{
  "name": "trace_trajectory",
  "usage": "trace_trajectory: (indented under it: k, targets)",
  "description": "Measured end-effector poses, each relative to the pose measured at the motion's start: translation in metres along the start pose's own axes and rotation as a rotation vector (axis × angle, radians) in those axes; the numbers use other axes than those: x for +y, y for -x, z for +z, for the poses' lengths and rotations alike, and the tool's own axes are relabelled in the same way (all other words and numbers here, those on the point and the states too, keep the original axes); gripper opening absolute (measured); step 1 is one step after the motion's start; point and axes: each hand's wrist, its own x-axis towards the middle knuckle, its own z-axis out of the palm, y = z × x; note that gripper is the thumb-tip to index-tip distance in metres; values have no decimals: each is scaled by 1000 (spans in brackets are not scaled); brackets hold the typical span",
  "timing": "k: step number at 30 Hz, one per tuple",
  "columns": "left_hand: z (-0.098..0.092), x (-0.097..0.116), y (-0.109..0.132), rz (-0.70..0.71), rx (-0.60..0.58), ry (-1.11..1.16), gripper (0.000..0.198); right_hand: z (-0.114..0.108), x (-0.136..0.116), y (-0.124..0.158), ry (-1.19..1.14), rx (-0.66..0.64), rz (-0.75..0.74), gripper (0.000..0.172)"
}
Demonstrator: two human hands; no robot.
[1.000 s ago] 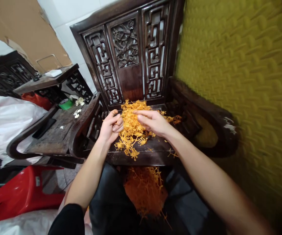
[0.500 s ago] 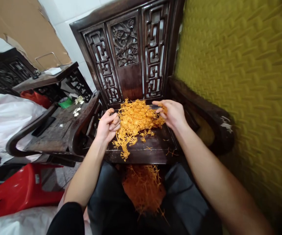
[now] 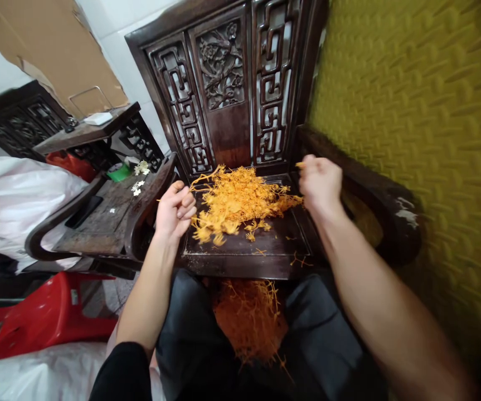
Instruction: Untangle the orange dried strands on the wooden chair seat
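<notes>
A heap of thin orange plastic sprigs (image 3: 236,203) lies on the seat of a dark carved wooden chair (image 3: 244,250). My left hand (image 3: 174,210) is curled at the heap's left edge, fingers pinched on an orange sprig. My right hand (image 3: 320,184) is closed at the heap's right end, near the chair's right armrest, with a bit of orange showing at its fingertips. A second heap of orange sprigs (image 3: 248,320) rests lower down between my dark-trousered knees.
A yellow textured wall (image 3: 411,111) stands close on the right. A second dark wooden chair (image 3: 98,217) with small white flowers on it stands left. A red plastic stool (image 3: 43,317) and white plastic sheeting (image 3: 10,200) lie at the left; cardboard leans behind.
My right hand has moved from the middle of the heap out to its right end and closed. The left hand stayed at the left edge. The view shifted slightly.
</notes>
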Motion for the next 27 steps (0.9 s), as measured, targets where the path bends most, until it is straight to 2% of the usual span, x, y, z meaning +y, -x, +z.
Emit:
trace_trajectory:
  k: [1,2,4,9,12,14,15,16,17,19,21,23,25,27]
  targets:
    - [-3,3,1,12,16,3,24,-6,4,-9,-86,44,114,37]
    - [-6,6,2,14,25,3,23,-10,5,-13,-152,10,189,36]
    - [-9,5,3,-6,18,-4,23,-10,4,-8,-239,-143,242,34]
    - [-2,-8,2,-22,-26,-37,24,27,-20,53,-284,-568,152,41]
    - [4,-12,1,-26,-34,-57,25,45,-30,76,-61,-795,22,35]
    - [5,-10,1,-3,-19,-62,25,47,-28,74,108,-905,-77,29]
    - [3,-8,1,24,-1,-56,25,44,-24,68,168,-899,-108,29]
    - [1,-5,1,59,21,-46,25,40,-19,60,212,-831,-128,30]
    - [-3,-1,0,97,46,-30,24,34,-13,50,241,-714,-140,32]
    - [-10,7,0,157,88,5,24,20,-2,30,255,-392,-145,37]
    - [-16,11,1,180,102,30,22,10,5,16,225,-211,-97,39]
    - [-17,13,3,176,92,37,21,7,5,15,110,-178,12,35]
    - [-14,11,4,152,70,31,20,11,-2,23,-59,-253,163,33]
    - [-9,7,6,124,54,21,21,20,-9,34,-209,-345,312,37]
